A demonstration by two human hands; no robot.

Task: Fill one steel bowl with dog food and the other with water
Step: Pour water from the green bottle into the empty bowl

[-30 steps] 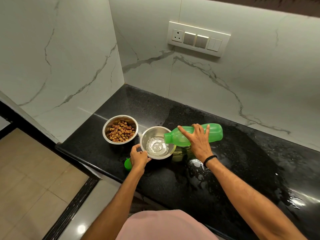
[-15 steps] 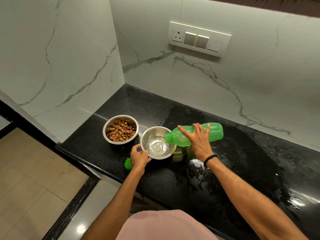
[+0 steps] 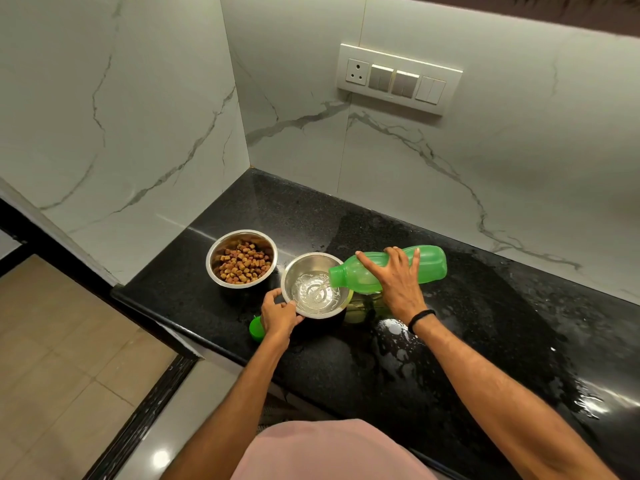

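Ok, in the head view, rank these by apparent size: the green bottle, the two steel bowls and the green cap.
1. green bottle, largest, though the right hand covers part.
2. food bowl and water bowl: look alike, not ranked.
3. green cap, smallest, partly hidden by the left hand.

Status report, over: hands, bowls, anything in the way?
Left hand grips water bowl rim. Right hand tips green bottle, water pouring. Food bowl holds kibble. Green cap beside left wrist, nothing blocking.
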